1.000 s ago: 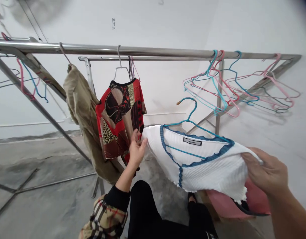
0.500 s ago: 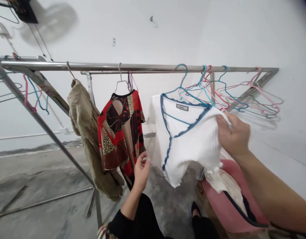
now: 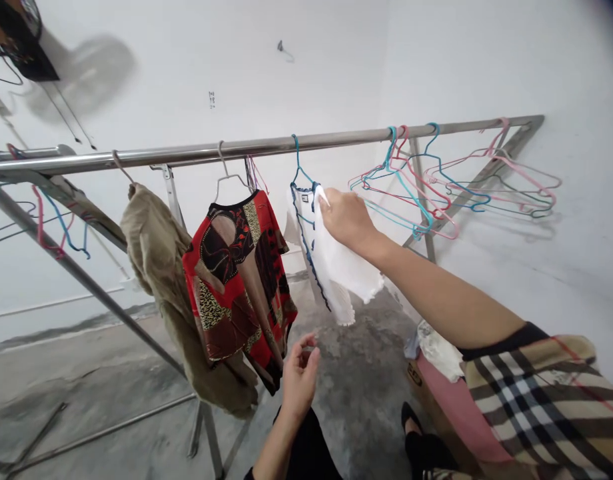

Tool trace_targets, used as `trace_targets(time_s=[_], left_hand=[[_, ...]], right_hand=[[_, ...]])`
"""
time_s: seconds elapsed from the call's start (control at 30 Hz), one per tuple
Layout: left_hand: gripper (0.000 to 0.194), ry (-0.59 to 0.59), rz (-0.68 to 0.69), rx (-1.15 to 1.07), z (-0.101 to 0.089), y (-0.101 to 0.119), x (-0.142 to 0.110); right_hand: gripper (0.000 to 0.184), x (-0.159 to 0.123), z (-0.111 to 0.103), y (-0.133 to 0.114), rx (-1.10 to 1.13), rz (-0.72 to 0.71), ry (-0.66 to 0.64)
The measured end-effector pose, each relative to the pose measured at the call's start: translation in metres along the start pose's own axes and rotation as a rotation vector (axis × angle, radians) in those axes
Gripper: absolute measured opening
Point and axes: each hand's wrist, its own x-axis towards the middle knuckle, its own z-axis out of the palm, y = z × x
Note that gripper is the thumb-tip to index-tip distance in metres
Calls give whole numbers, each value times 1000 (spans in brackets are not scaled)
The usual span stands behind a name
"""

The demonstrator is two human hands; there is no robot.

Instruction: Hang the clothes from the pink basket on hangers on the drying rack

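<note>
A white blouse (image 3: 339, 273) with blue ruffled trim hangs from a blue hanger (image 3: 297, 163), whose hook is over the metal rail (image 3: 336, 139). My right hand (image 3: 349, 217) grips the blouse near its shoulder, fingers closed on the cloth. Lower down, my left hand (image 3: 301, 377) is held in the air with curled, parted fingers and nothing in it. Closest to that hand is a red, black and tan patterned shirt (image 3: 241, 280), hanging on a wire hanger (image 3: 224, 167). A khaki garment (image 3: 176, 287) hangs left of the shirt.
Several bare hangers (image 3: 431, 180) in blue, red and pink hang on the rail's right part. A pink container (image 3: 451, 403) with a pale cloth (image 3: 439, 350) stands at lower right. Slanting metal legs (image 3: 86, 273) support the rack at left. A fan (image 3: 24, 33) is at upper left.
My right hand has moved left with the white blouse, which has turned edge-on and slid leftward on the rail towards the patterned shirt. My left hand is slightly lower and further right in view.
</note>
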Motion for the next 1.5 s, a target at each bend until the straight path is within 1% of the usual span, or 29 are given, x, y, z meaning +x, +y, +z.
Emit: trace_targets(time_s=[0.03,0.07,0.1,0.13,0.17,0.2,0.23,0.27,0.3,0.33,0.37,0.43,0.5,0.57,0.6,0.67,0.77,0.9,0.97,1.07,1.13,1.2,1.27,1.3,1.37,1.43,1.5], left_hand=[[33,10,81,62,-4,9,0],[28,38,200,143,-11,20,1],[24,95,347,238,-20,35,4],[23,175,522,353,-31,51,7],[25,296,711,465,-44,70,13],[27,451,862,570,-58,90,20],[31,590,964,659,-73,109,28],[35,688,1023,738,-86,128,38],[40,732,1014,837,-98,144,49],[44,740,958,928,-107,159,61],[47,718,886,1001,-113,171,71],[51,640,690,1111,-119,188,90],[50,572,491,1180,-117,198,104],[49,532,357,1225,-114,203,111],[48,522,331,1242,-113,204,113],[46,532,343,1261,-117,207,115],[46,640,383,1263,-133,211,116],[45,810,305,1266,-158,216,112],[45,851,293,1255,-165,217,109],[45,826,297,1248,-171,215,106],[46,796,275,1255,-172,214,106],[47,794,257,1247,-173,213,105],[48,798,308,1230,-173,211,103],[49,802,369,1219,-173,209,101],[49,787,548,1200,-167,200,96],[48,762,736,1169,-152,185,89],[44,744,879,1111,-129,163,80]], right_hand=[[34,-2,1,-3,14,-12,-18],[34,-4,1,-4,25,-20,-38],[33,-7,2,-5,33,-25,-57],[33,-8,3,-4,36,-27,-74],[33,-10,4,-2,36,-24,-87],[32,-11,6,0,33,-19,-95],[32,-12,8,2,29,-16,-99],[32,-12,10,4,27,-15,-103],[31,-13,12,6,25,-17,-106],[31,-13,13,8,25,-23,-110],[31,-13,14,8,28,-31,-115],[31,-13,15,8,45,-44,-127],[31,-12,13,4,71,-51,-131],[32,-11,10,0,92,-58,-124],[32,-11,9,-3,97,-63,-116],[33,-10,6,-8,99,-73,-104],[34,-8,6,-18,102,-92,-95],[34,-8,9,-32,129,-122,-93],[34,-8,11,-40,146,-138,-96],[34,-8,14,-52,175,-173,-108],[34,-8,17,-61,196,-194,-118],[35,-8,19,-69,217,-207,-127],[36,-9,22,-75,239,-212,-134],[36,-9,24,-76,253,-211,-137],[39,-11,30,-77,284,-198,-148],[42,-15,37,-73,312,-175,-170],[45,-23,47,-64,341,-154,-211]])
